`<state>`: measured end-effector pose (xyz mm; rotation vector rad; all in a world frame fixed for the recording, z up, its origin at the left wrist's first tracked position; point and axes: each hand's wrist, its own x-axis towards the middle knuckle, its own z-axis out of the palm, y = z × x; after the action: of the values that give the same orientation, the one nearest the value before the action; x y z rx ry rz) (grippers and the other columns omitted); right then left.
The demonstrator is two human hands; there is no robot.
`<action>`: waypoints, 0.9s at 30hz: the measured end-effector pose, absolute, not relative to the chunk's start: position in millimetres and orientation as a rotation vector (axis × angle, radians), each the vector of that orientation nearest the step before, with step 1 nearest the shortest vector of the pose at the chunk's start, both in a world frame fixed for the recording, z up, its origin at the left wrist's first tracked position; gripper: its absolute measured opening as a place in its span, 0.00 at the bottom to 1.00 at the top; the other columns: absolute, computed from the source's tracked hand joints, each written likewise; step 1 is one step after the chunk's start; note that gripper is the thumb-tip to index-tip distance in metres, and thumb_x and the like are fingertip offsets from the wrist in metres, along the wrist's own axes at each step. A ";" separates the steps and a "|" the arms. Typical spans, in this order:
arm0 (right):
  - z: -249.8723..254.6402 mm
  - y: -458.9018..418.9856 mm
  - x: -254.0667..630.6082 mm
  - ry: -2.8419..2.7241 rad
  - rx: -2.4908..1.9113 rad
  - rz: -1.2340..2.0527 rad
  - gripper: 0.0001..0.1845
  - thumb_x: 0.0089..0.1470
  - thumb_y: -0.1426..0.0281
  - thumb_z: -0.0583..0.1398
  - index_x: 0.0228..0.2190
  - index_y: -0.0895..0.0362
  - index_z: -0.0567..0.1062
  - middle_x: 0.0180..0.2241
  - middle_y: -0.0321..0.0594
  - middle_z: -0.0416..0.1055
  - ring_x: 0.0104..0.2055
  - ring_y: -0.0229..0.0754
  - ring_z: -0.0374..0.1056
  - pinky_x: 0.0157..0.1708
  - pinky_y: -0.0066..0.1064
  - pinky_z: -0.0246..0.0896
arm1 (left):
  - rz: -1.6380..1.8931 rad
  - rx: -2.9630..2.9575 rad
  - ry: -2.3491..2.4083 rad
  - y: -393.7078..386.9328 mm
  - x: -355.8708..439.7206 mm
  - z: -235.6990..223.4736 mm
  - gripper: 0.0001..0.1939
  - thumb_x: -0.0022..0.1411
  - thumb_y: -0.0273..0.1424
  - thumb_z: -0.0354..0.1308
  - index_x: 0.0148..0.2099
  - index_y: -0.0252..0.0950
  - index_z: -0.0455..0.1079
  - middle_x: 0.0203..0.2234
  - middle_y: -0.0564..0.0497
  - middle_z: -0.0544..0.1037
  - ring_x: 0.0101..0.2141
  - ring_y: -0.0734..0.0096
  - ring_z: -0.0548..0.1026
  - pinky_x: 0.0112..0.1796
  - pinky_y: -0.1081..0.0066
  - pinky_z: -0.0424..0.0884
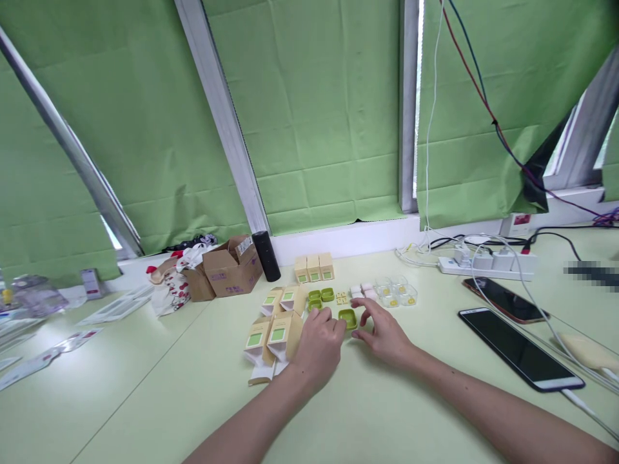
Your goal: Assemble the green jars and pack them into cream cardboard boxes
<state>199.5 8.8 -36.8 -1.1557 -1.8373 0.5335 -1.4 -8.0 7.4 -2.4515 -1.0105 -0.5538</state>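
My left hand is closed, its fingertips at the left edge of a small green square dish; what it pinches, if anything, is hidden. On the dish's right side, my right hand is curved with thumb and forefinger apart, the thumb close to the dish's lower corner. Several more green dishes sit just beyond my left hand. Little pale yellow pieces lie beside them, then pink and white blocks. Further right are clear compartments with yellow bits inside. Open tan paper boxes with green labels lie left of my left hand.
Three tan boxes stand at the back, near a black cylinder and a cardboard carton. To the right are two phones, a white power strip and loose cables. Papers and a cloth bag lie left.
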 end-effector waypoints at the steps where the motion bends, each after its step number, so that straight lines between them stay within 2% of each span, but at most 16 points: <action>1: -36.2 8.9 199.5 -1.831 -1.124 0.543 0.25 0.55 0.70 0.63 0.54 0.48 0.69 0.53 0.42 0.74 0.41 0.45 0.73 0.37 0.38 0.71 | -0.599 -2.451 -0.976 -8.6 -1.4 6.7 0.13 0.60 0.13 0.54 0.34 0.37 0.70 0.24 0.47 0.75 0.33 0.57 0.71 0.35 0.60 0.62; 3: -33.7 8.7 199.4 -1.804 -1.071 0.560 0.20 0.55 0.70 0.62 0.51 0.49 0.72 0.50 0.42 0.75 0.40 0.45 0.73 0.33 0.35 0.70 | -0.723 -2.450 -0.925 -9.6 -1.8 7.5 0.12 0.65 0.16 0.54 0.36 0.37 0.70 0.23 0.48 0.75 0.32 0.59 0.70 0.34 0.61 0.62; 6: -27.6 6.4 198.9 -1.721 -1.004 0.591 0.19 0.55 0.69 0.63 0.50 0.50 0.73 0.49 0.42 0.75 0.40 0.44 0.72 0.29 0.33 0.70 | -0.998 -2.440 -0.908 -10.7 -4.5 11.7 0.08 0.68 0.21 0.54 0.45 0.36 0.71 0.26 0.48 0.76 0.33 0.59 0.69 0.34 0.61 0.63; 10: -20.4 0.8 198.4 -1.631 -0.932 0.596 0.21 0.54 0.69 0.63 0.51 0.50 0.74 0.51 0.44 0.74 0.41 0.44 0.72 0.28 0.31 0.70 | -1.249 -2.423 -0.895 -10.2 -9.9 14.5 0.17 0.64 0.22 0.57 0.55 0.36 0.67 0.39 0.43 0.80 0.43 0.52 0.72 0.42 0.55 0.70; 14: -16.8 -5.2 197.5 -1.616 -0.890 0.599 0.21 0.54 0.71 0.63 0.51 0.49 0.75 0.54 0.45 0.73 0.42 0.44 0.71 0.30 0.32 0.72 | -1.298 -2.442 -0.910 -7.8 -11.0 11.2 0.25 0.64 0.19 0.56 0.61 0.39 0.63 0.51 0.41 0.80 0.51 0.50 0.73 0.50 0.49 0.71; 21: -16.0 -8.8 195.8 -1.613 -0.847 0.600 0.23 0.55 0.70 0.64 0.53 0.49 0.73 0.52 0.45 0.75 0.46 0.47 0.72 0.32 0.33 0.73 | -1.305 -2.440 -0.847 -5.0 -8.5 7.7 0.23 0.67 0.18 0.55 0.61 0.41 0.66 0.52 0.42 0.81 0.50 0.52 0.75 0.49 0.49 0.74; 27: -15.0 -10.2 195.5 -1.607 -0.859 0.627 0.22 0.57 0.68 0.63 0.54 0.50 0.72 0.52 0.46 0.75 0.44 0.45 0.73 0.33 0.33 0.73 | -1.375 -2.447 -0.847 -2.0 -9.2 4.5 0.24 0.69 0.19 0.55 0.63 0.42 0.66 0.52 0.44 0.81 0.51 0.54 0.74 0.50 0.52 0.74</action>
<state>195.5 -10.2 -15.0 -0.8587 -1.6074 0.6270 -9.2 -2.0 4.5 -2.4467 -0.8474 -1.3751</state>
